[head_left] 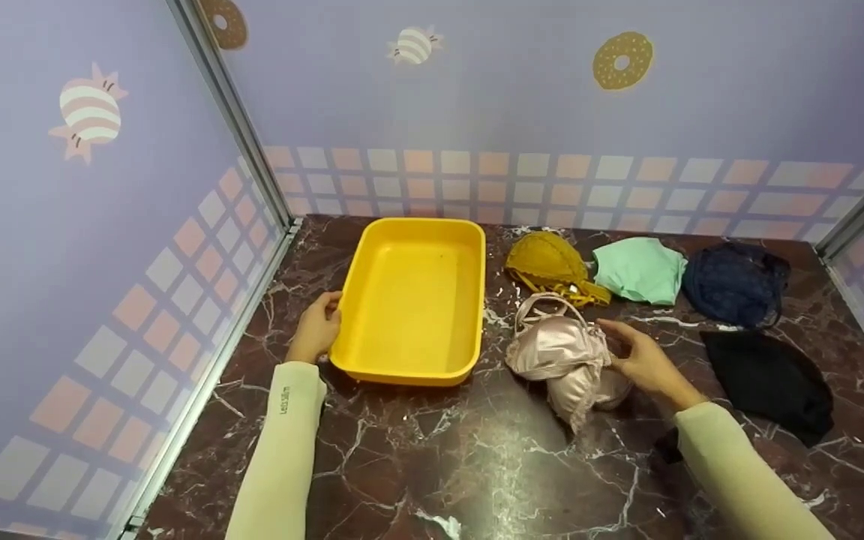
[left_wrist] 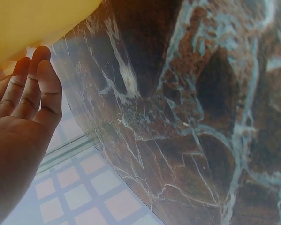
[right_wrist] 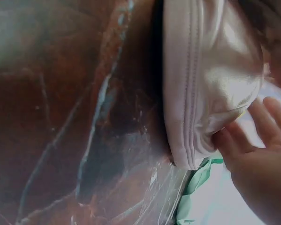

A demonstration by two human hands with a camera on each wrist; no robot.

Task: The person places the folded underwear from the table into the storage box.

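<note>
While lilac patterned walls [head_left: 492,97] box in the glossy dark-brown marbled tabletop [head_left: 402,465], yellow tub [head_left: 417,300] sits left of centre, long axis near-far. Pink satin bra [head_left: 559,352] lies crumpled to its right, long axis roughly far-near, straps at the far end. Black garment [head_left: 769,382], navy bra [head_left: 732,289], mint garment [head_left: 638,270], mustard bra [head_left: 548,262]: far and right. Right hand [head_left: 646,367] is nearer: pink bra sits just left of its fingers, touching; loosely bent, can't tell if pinching. Left hand [head_left: 317,328]: fingers nearly straight against tub's outer left wall.
</note>
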